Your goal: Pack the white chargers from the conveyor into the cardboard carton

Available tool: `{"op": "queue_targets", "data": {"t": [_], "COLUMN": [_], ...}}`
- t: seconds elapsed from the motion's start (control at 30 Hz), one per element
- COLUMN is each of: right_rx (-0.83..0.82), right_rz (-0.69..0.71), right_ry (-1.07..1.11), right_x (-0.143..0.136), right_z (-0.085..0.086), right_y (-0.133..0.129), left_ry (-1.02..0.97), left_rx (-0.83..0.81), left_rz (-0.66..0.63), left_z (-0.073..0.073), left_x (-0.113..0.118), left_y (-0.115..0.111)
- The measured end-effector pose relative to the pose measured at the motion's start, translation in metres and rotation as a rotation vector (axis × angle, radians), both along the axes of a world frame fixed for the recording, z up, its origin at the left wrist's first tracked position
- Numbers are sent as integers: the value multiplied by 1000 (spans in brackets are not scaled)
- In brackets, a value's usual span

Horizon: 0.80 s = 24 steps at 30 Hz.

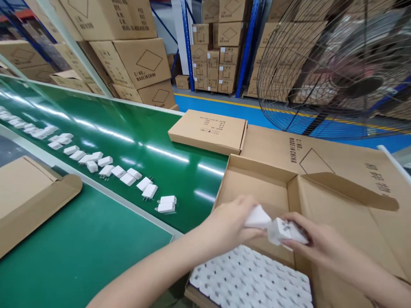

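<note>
My left hand [236, 218] is closed around a white charger [257, 218], held over an open cardboard box [257, 188]. Just to the right, my right hand [310, 235] grips another white charger, or a pair of them, [285, 231] with what look like metal prongs on its end face. The two held pieces nearly meet; motion blur hides whether they touch. Below my hands, the near part of the box holds tightly packed rows of white chargers [253, 278]. Loose white plug chargers [128, 177] lie in a line along the green conveyor belt [189, 179] at the left.
A closed flat carton [208, 130] lies on the belt behind the open box. Another cardboard box [28, 196] sits on the green side table [96, 256]. A large caged fan [334, 68] stands at the right. Stacked cartons [138, 64] rise beyond the belt.
</note>
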State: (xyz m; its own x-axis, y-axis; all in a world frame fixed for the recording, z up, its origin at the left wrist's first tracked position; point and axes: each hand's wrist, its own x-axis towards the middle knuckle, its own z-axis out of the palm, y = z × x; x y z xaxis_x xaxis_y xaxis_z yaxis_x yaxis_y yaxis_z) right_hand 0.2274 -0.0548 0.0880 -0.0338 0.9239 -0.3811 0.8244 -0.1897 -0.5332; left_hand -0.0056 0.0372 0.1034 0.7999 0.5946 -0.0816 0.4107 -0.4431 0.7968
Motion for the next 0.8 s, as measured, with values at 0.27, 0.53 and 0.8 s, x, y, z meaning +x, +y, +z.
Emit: {"op": "queue_targets", "data": {"t": [0.27,0.53,0.8], "right_rx": [-33,-164,-264], "right_rz": [19,90,14], "right_ry": [-120,249,435], "right_x": [-11,-22,-22], "right_z": [-25,-24,-19], "right_y": [-19,-15,-8], "left_ry": [623,608,289], "left_rx": [310,196,123], "left_rz": [-527,-589,142], "left_z": [-6,-18,-9], "left_x": [76,54,-72], "left_y": [0,14,38]}}
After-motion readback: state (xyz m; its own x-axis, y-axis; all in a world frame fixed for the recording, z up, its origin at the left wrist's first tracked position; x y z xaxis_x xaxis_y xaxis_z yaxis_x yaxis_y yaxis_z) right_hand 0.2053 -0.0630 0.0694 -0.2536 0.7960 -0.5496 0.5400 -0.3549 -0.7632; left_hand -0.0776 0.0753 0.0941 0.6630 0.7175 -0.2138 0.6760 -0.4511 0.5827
